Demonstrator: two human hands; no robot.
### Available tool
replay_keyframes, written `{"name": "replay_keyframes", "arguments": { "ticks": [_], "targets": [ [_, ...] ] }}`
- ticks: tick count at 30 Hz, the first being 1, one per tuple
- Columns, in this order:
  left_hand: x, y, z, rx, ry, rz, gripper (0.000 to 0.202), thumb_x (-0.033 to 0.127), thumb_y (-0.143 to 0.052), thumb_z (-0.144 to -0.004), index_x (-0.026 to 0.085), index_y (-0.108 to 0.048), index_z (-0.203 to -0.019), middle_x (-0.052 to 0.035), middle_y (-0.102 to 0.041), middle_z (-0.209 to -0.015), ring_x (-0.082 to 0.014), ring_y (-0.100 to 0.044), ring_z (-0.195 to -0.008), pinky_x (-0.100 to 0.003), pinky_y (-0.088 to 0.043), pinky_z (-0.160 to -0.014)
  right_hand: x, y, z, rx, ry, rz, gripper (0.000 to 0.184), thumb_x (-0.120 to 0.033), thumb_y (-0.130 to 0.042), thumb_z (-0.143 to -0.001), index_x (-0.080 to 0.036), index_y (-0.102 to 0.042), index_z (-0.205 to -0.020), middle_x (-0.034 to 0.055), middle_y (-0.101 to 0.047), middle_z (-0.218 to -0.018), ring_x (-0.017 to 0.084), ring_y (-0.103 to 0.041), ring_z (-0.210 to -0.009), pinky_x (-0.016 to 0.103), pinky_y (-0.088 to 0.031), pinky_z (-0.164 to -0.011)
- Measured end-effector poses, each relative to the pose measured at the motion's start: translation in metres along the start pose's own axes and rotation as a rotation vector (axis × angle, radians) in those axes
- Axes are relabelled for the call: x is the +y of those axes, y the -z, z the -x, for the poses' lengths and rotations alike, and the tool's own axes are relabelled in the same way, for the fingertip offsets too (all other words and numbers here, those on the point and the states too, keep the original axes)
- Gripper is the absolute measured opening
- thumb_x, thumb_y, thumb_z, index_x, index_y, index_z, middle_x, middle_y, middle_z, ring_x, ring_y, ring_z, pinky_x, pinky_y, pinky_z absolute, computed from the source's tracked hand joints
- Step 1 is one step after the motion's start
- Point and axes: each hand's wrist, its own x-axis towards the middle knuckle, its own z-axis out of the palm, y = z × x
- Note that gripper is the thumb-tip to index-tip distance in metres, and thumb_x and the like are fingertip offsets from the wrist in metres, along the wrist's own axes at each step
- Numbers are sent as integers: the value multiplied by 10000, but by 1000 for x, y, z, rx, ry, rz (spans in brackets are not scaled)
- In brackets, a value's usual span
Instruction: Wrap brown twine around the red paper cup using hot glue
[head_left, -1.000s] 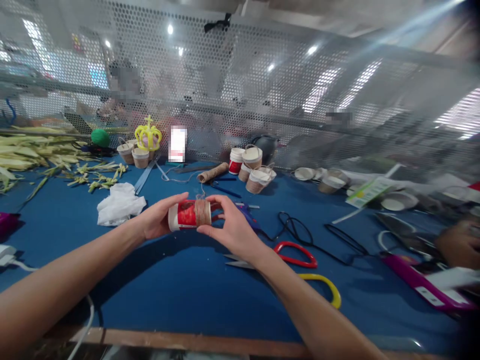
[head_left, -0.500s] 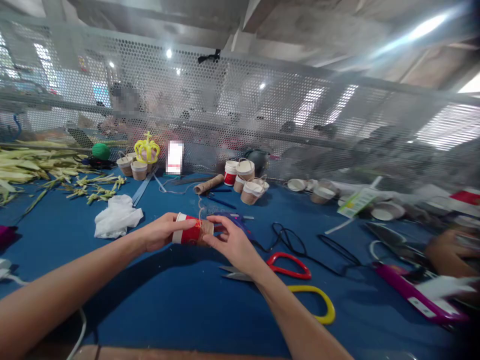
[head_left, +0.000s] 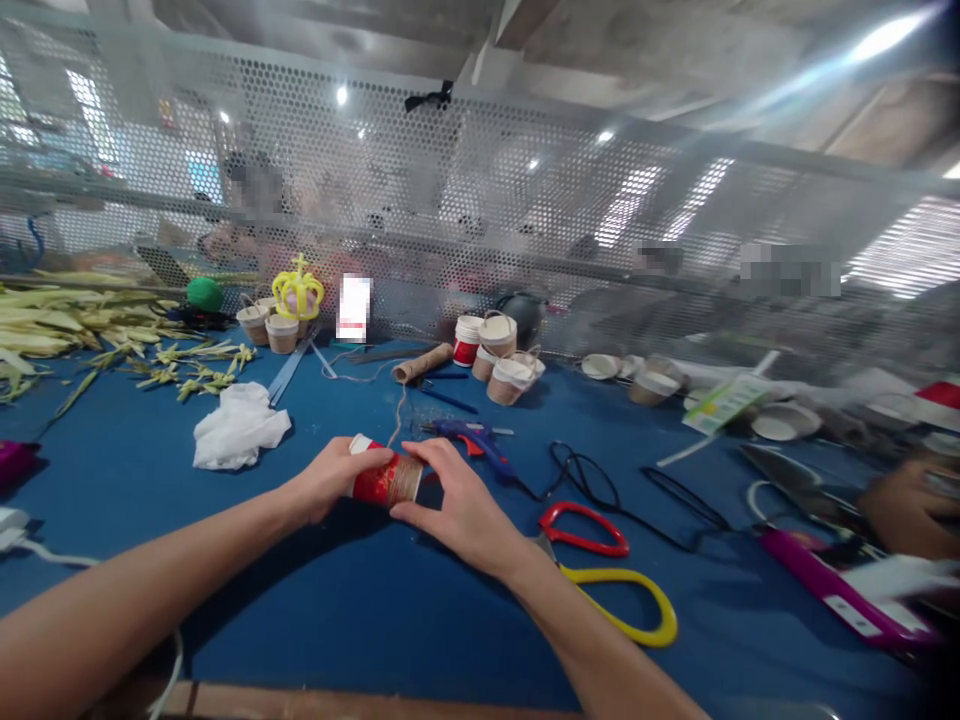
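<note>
A red and white paper cup (head_left: 379,480) lies sideways between my hands, its right part wrapped in brown twine (head_left: 406,481). My left hand (head_left: 328,478) grips the white-rimmed end, thumb along the red side. My right hand (head_left: 448,497) closes round the twine-wrapped end, with thumb below and fingers above. From the cup a loose strand runs up to a cardboard tube (head_left: 424,364) wound with twine. Just beyond my right hand rests a blue glue gun (head_left: 480,445) with a red trigger. Scissors (head_left: 634,600) with one red and one yellow handle lie partly under my right forearm.
Twine-covered cups (head_left: 513,378) stand in a group at the back. A yellow crown (head_left: 298,290), a lit phone (head_left: 354,307), a white cloth (head_left: 238,428) and pale husk strips (head_left: 82,320) are to the left. At right are a purple tool (head_left: 844,595) and another person's hand (head_left: 911,505).
The cup has turned a little in my hands, its right end dipping lower. My right hand has shifted over the wrapped end, and more of the glue gun shows.
</note>
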Motion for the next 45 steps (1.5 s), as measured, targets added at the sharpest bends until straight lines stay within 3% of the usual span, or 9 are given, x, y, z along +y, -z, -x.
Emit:
{"name": "replay_keyframes", "arguments": {
  "ticks": [10, 15, 21, 25, 29, 32, 38, 42, 45],
  "targets": [
    [-3, -1, -3, 34, -61, -144, 220, 328, -593, -622, 118, -529, -601, 42, -498, -495, -73, -400, -449, -197, -270, -460, 6, -1, 0, -21, -186, -32, 511, -349, -644, -676, -188, -475, -1130, 89, -536, -1090, 221, -510, -1002, 378, -422, -835],
    [5, 0, -13, 11, 149, -112, 179, 293, -594, -581, 121, -550, -599, 24, -547, -488, -91, -466, -451, -204, -323, -466, 10, -5, -2, -49, -238, -64, 506, -324, -649, -667, -151, -489, -1115, 104, -553, -1099, 219, -523, -999, 360, -431, -829],
    [20, 2, -19, -54, 245, -140, 135, 229, -616, -534, 108, -558, -553, -1, -568, -473, -114, -497, -439, -229, -364, -470, 15, -11, -4, -54, -266, -79, 539, -347, -645, -660, -140, -480, -1129, 121, -548, -1119, 225, -532, -991, 365, -444, -807],
    [15, 6, -9, -26, 151, -160, 153, 253, -617, -560, 111, -572, -594, 14, -572, -493, -92, -485, -452, -205, -343, -477, 11, -1, -6, -53, -271, -84, 539, -360, -617, -689, -111, -467, -1142, 129, -566, -1078, 194, -564, -921, 321, -469, -756],
    [6, 11, 0, -1, -6, -138, 209, 299, -636, -588, 105, -576, -638, 18, -581, -534, -79, -478, -467, -189, -325, -482, 9, 32, -17, 137, -349, 158, 320, -341, -454, -815, -121, -537, -1032, 99, -621, -951, 153, -591, -839, 267, -456, -749],
    [2, 13, 3, 35, -58, -112, 253, 331, -640, -598, 103, -588, -695, 15, -594, -562, -87, -492, -488, -193, -343, -501, 21, 54, -25, 77, -508, 492, 239, -254, -449, -812, -125, -582, -963, 117, -633, -958, 198, -581, -897, 291, -415, -792],
    [-9, 13, 1, 12, -54, -151, 269, 343, -624, -622, 100, -609, -736, -1, -613, -607, -119, -531, -560, -221, -387, -571, 63, 50, -25, -32, -696, 510, 46, -114, -598, -633, -112, -621, -673, 158, -659, -803, 276, -600, -851, 298, -419, -703],
    [-9, 15, 1, -6, -88, -194, 264, 356, -598, -643, 106, -606, -726, 7, -594, -601, -116, -519, -560, -219, -381, -564, 71, 46, -22, 13, -733, 405, 172, -110, -589, -638, -109, -597, -810, 142, -656, -837, 250, -610, -825, 276, -433, -663],
    [-4, 14, -2, 12, -117, -273, 274, 373, -583, -645, 103, -591, -689, 10, -561, -563, -107, -483, -508, -213, -354, -506, 56, 53, -21, 69, -712, 263, 303, -168, -547, -713, -115, -512, -1010, 115, -646, -905, 174, -628, -707, 247, -462, -603]
  ]
}}
